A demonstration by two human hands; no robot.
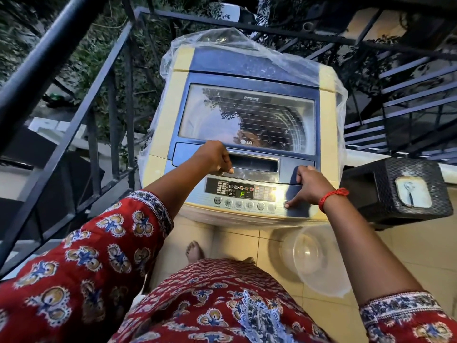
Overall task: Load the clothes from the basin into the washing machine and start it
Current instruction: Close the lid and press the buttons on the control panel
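With lid shut and display lit, washing machine (247,125) stands at 12 o'clock. Right hand (310,185) nearer panel: thumb on end button at 5 o'clock, fingers curled over lid edge. Left hand (215,157) curled at lid handle. Basin (319,261) empty on floor, 4 o'clock.

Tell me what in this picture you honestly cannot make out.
Head view only:
- Clothes inside the washing machine: reflections on the closed lid hide the drum.
- Button labels on the control panel: too small, and glare washes out the right part.
- Which button the right hand presses: its thumb covers it.
- What the left hand fingers touch at the lid handle: curled under, hidden.
- The basin: partly behind the right arm.
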